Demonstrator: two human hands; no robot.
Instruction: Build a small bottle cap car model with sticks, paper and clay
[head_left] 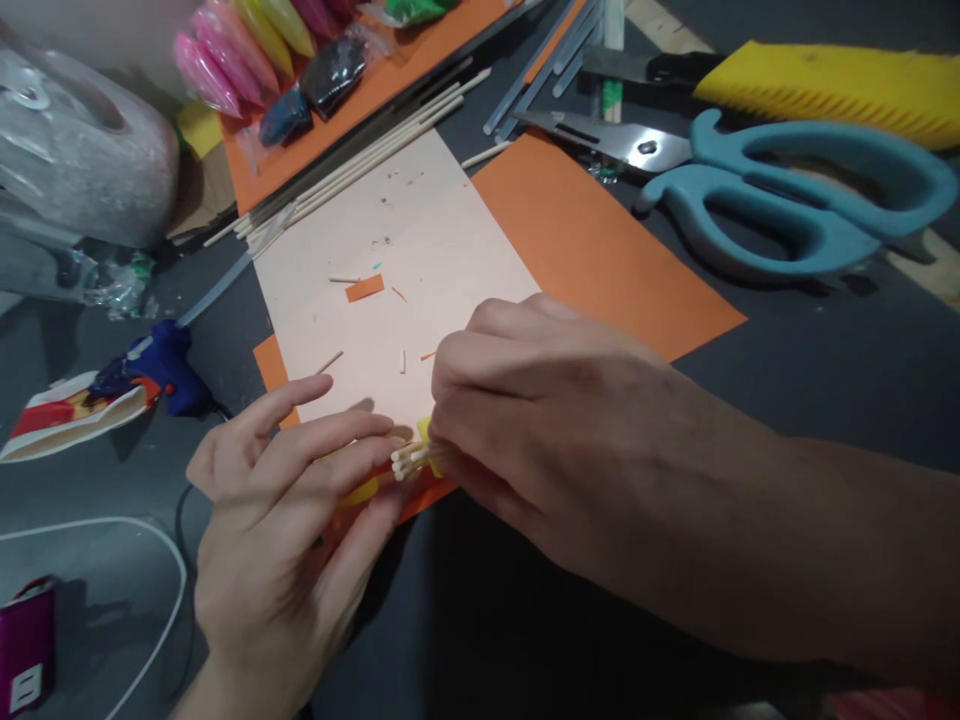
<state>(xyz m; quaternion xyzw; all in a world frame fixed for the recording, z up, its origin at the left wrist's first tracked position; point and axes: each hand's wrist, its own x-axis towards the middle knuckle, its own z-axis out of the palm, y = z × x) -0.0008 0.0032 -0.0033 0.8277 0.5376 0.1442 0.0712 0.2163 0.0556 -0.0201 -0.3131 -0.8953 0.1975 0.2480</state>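
Right hand (525,410): nearest the camera, curled closed on the bundle of sticks, its fingertips hidden from view.
Left hand (270,530): partly curled, outer fingers spread over the pale sheet, thumb and nearer fingertips at the stick ends; whether they grip cannot be told.
Bundle of sticks (409,461): between the hands near the bottom edge of the pale sheet, pale cut ends pointing left, most of its length masked by the right hand.
Yellow piece (360,494): between the left thumb and fingers, mostly covered.
Purple object (28,635): at the lower left, with a white patch whose marks are too small to read.
Printed packet (79,415): red, yellow and white, beside the blue glue gun (180,370), its print unreadable.
Pale sheet (450,250): strewn with orange scraps and stick offcuts, orange sheet (600,250) to its right.
Upper right: blue-handled scissors (780,188), points over the orange sheet's corner, just below a yellow utility knife (825,90).
Far side: loose sticks (360,160) across the pale sheet's upper edge, colourful bagged packets (225,55) beyond.
Obstruction: right forearm, spanning the dark tabletop (862,380).
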